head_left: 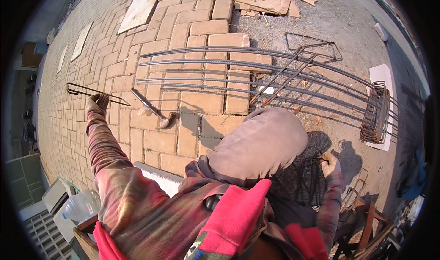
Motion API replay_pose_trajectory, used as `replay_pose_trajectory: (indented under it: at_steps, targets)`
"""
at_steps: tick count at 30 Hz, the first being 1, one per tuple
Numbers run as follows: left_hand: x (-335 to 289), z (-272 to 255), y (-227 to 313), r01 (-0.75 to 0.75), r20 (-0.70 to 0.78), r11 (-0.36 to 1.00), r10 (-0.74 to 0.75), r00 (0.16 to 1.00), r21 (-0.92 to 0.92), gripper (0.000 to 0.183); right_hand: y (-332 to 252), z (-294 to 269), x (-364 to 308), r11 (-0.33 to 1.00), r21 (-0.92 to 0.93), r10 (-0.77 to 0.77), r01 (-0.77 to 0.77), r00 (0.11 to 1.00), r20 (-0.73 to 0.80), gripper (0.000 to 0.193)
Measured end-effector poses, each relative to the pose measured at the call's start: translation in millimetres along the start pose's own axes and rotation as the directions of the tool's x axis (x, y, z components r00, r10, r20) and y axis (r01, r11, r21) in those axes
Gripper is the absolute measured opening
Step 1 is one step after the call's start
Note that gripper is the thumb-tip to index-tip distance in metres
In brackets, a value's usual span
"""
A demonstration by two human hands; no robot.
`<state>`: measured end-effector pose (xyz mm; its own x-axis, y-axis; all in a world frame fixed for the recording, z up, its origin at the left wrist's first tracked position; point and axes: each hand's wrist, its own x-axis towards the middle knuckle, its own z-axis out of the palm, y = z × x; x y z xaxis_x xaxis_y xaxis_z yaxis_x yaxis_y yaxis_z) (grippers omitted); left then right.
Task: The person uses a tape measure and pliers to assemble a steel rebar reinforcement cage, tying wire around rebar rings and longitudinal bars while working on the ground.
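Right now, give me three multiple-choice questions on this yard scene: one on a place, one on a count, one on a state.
1. Where do the long rebar rods lie?
A. across brick paving and gravel
B. on a bench
C. upright against a wall

2. How many bent stirrups does the left hand hold?
A. one
B. three
C. five

3. How is the left arm?
A. folded at the chest
B. stretched out to the side
C. hanging down

Answers: 1 A, the rods run from the bricks onto gravel. 2 A, a single rectangular stirrup is in its fingers. 3 B, the sleeve reaches far out leftward.
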<state>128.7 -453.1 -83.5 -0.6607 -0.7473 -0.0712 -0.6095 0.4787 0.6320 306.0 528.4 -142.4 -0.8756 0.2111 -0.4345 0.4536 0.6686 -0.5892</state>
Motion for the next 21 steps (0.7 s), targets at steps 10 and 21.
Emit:
replay_pose_trajectory:
  at_steps: [10, 21]
  targets:
    - [-20, 21, 19, 0.31, 0.109, 0.334, -0.505, 0.857, -0.89, 0.019, 15, 4, -4, 0.992, -0.021, 0.123, -0.122, 0.992, 0.022, 0.027]
    - [27, 69, 48, 0.137, 0.011, 0.986, -0.139, 0.99, 0.097, 0.024, 24, 1, -10, 0.975, 0.066, 0.214, -0.214, 0.977, -0.005, 0.021]
